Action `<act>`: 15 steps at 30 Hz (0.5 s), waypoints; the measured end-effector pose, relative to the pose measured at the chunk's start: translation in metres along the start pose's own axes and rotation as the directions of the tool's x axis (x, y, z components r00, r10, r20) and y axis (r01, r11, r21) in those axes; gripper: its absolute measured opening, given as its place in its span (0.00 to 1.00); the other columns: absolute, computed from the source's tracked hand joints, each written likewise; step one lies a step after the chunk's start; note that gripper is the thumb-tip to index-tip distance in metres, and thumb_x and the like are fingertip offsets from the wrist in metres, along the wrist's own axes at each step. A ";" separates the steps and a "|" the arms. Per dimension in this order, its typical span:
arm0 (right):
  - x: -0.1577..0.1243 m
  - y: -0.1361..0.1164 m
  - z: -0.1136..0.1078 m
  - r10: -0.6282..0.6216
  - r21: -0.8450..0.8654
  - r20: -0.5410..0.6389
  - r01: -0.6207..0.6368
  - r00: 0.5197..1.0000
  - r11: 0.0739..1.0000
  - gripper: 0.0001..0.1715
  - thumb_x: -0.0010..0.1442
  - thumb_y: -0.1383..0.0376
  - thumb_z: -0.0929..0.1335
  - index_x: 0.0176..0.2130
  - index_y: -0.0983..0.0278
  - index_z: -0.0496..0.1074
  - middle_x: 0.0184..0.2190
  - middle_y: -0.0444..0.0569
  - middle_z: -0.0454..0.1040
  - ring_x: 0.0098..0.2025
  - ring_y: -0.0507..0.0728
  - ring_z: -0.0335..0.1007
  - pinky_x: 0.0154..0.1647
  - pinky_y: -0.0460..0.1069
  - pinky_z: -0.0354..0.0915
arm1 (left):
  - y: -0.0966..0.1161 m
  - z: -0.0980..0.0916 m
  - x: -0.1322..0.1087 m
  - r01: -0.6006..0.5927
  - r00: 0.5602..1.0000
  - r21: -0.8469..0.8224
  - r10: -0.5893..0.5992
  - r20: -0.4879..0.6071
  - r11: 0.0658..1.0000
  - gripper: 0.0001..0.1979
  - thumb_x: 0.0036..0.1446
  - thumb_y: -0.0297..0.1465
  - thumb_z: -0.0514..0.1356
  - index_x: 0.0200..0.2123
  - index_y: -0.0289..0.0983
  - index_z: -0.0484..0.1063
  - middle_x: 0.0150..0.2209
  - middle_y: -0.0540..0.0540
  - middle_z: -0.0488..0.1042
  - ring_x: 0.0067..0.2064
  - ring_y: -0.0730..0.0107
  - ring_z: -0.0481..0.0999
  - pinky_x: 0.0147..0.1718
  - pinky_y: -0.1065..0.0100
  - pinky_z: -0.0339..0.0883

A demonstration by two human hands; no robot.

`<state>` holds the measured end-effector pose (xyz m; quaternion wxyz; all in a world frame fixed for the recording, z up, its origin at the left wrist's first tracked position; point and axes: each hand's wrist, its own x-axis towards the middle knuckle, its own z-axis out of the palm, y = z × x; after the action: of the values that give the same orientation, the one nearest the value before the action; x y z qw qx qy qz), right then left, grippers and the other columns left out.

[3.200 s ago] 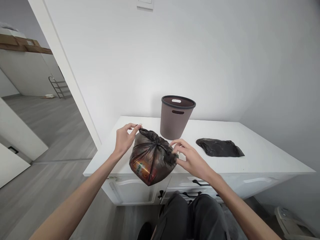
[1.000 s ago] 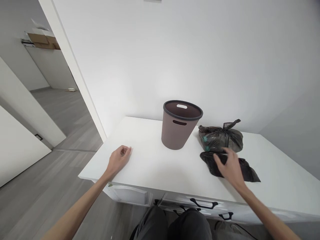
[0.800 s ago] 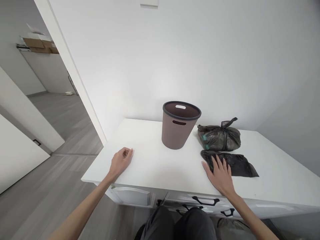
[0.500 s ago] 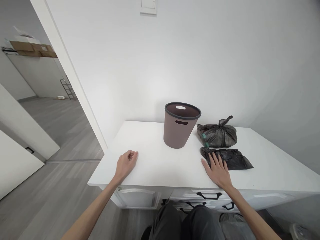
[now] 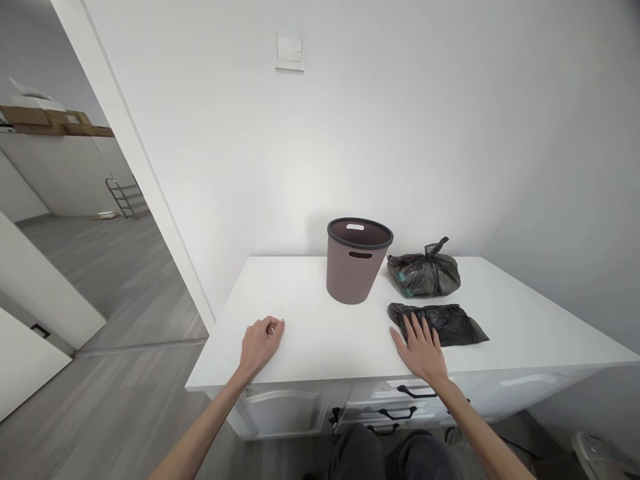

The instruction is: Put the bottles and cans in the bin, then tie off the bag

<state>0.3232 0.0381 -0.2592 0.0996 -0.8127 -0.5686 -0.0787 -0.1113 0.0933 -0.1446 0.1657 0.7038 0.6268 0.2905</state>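
The right hand [image 5: 421, 347] lies flat, grip open, on the flat black bag [image 5: 450, 323] near the front edge of the bench [image 5: 325, 333]. The left hand [image 5: 260, 340] rests there half curled, holding nothing.

Right of the bin [image 5: 358, 263], the tied bag [image 5: 425, 275] shows a green patch through its dark film; its contents cannot be identified. Nearer than the bin and to its right, the right hand [image 5: 420, 347] lies flat over the near-left end of the flat black bag [image 5: 450, 323], hiding it. Nearer and left of the bin, the left hand [image 5: 261, 340] curls its fingertips out of sight. The bin's floor is hidden by its wall. Both forearms are cut by the lower edge.
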 end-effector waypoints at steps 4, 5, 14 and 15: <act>-0.005 -0.009 -0.004 -0.021 0.012 0.035 0.020 0.999 1.000 0.51 0.72 0.38 0.51 0.77 0.67 0.54 0.79 0.53 0.48 0.80 0.69 0.39 0.79 0.65 0.36 | 0.002 -0.001 -0.003 0.005 1.000 -0.004 -0.005 -0.012 1.000 0.21 0.67 0.50 0.52 0.31 0.43 0.74 0.31 0.46 0.78 0.37 0.57 0.77 0.36 0.62 0.61; -0.006 -0.010 -0.006 -0.023 0.018 0.042 0.022 0.999 1.000 0.51 0.72 0.39 0.51 0.77 0.67 0.54 0.79 0.53 0.48 0.80 0.69 0.38 0.79 0.65 0.36 | 0.004 -0.001 -0.006 0.005 1.000 -0.006 -0.005 -0.013 1.000 0.21 0.67 0.50 0.52 0.31 0.42 0.74 0.31 0.46 0.78 0.37 0.57 0.77 0.36 0.62 0.61; -0.009 -0.016 -0.017 -0.024 0.074 0.069 0.019 0.997 0.997 0.49 0.73 0.41 0.52 0.77 0.68 0.54 0.79 0.54 0.47 0.80 0.69 0.37 0.79 0.65 0.33 | 0.025 -0.002 -0.032 0.008 1.000 -0.012 -0.008 -0.010 1.000 0.22 0.65 0.52 0.53 0.31 0.43 0.75 0.32 0.45 0.79 0.38 0.55 0.78 0.37 0.61 0.64; -0.009 -0.016 -0.018 -0.025 0.076 0.069 0.020 0.997 0.997 0.48 0.73 0.41 0.52 0.77 0.68 0.54 0.79 0.54 0.48 0.80 0.69 0.37 0.79 0.65 0.33 | 0.026 -0.001 -0.034 0.014 1.000 -0.014 -0.014 -0.013 1.000 0.22 0.65 0.52 0.53 0.31 0.43 0.75 0.32 0.45 0.79 0.37 0.55 0.78 0.36 0.61 0.64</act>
<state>0.3047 0.0312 -0.2432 0.1092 -0.8041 -0.5836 -0.0301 -0.0929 0.0557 -0.1353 0.1684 0.6965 0.6306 0.2982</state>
